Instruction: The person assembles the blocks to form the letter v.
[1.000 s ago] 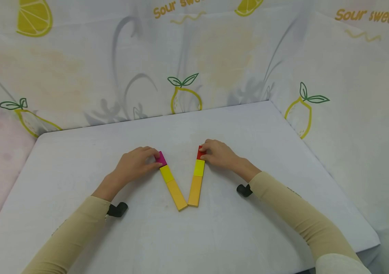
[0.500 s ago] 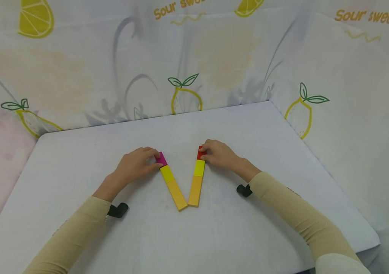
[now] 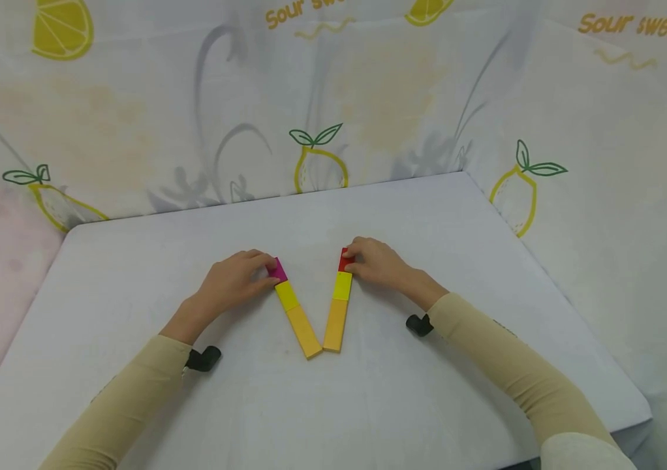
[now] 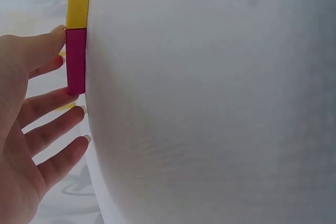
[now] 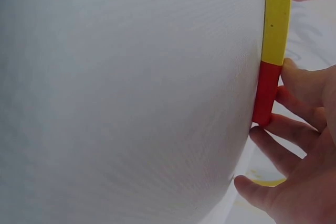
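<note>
Two rows of flat blocks form a V on the white table, their near ends meeting. My left hand [image 3: 232,281] pinches the magenta block [image 3: 279,271] at the far end of the left row. Below it lie a yellow block [image 3: 288,296] and a longer orange block [image 3: 305,333]. On the other row, my right hand [image 3: 382,264] pinches the red block [image 3: 343,262], with a yellow block [image 3: 342,286] and a long orange block [image 3: 335,325] below. Both wrist views show thumb and fingers at the edges of the magenta block [image 4: 76,61] and the red block [image 5: 266,93].
White cloth covers the table [image 3: 427,405], whose back edge meets a hanging curtain [image 3: 404,85] printed with lemons. A black wrist device [image 3: 203,358] sits at the left cuff and another black device [image 3: 419,325] at the right cuff.
</note>
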Demonstrator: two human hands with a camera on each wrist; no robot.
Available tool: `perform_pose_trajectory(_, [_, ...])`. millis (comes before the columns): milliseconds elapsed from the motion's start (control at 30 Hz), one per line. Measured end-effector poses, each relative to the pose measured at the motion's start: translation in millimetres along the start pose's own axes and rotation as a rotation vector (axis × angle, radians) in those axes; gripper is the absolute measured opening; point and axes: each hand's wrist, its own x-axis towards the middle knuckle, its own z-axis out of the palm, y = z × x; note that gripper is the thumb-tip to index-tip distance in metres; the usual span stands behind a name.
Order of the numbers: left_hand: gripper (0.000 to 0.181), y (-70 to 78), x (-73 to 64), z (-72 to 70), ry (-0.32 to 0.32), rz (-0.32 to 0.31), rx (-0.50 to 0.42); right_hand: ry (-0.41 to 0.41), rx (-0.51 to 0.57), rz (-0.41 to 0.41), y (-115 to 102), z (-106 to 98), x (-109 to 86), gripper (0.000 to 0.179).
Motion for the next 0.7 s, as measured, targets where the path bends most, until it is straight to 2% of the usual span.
perform_pose_trajectory(300, [0.041, 6.3, -0.4, -1.0, -0.017, -0.051, 0.003, 0.004, -0.001, -0.003, -0.3, -0.8, -0.3, 0.031])
perform_pose_trajectory(533, [0.038, 10.1, -1.5, 0.8, -0.019, -0.069, 0.021, 0.006, 0.004, -0.001, 0.7, -0.3, 0.3, 0.032])
perform_pose_trajectory(700, [0.037, 13.1, -3.2, -0.2, -0.023, -0.06, 0.024, 0.0, 0.016, 0.004, -0.1, -0.3, 0.3, 0.031])
